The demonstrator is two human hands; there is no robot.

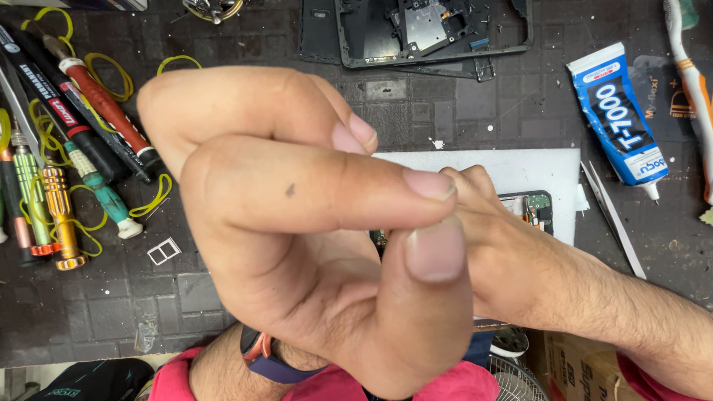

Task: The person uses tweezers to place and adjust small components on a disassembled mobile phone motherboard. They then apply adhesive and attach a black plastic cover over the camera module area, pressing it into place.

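Observation:
My left hand (297, 223) is raised close to the camera and fills the middle of the view. Its thumb tip and fingertips are pinched together, and nothing shows between them. A dark watch (260, 356) sits on that wrist. Behind it my right hand (512, 252) rests on an opened phone (533, 206) with a bare green circuit board, which lies on a white sheet (520, 169). The left hand hides the right hand's fingertips and most of the phone.
On the dark grid mat lie precision screwdrivers (56, 215), markers (67, 111), yellow rubber bands (111, 74) and a small card tray (164, 251) at left. A phone frame (431, 33) lies at the top; a glue tube (616, 111), toothbrush (694, 82) and thin metal tool (613, 219) at right.

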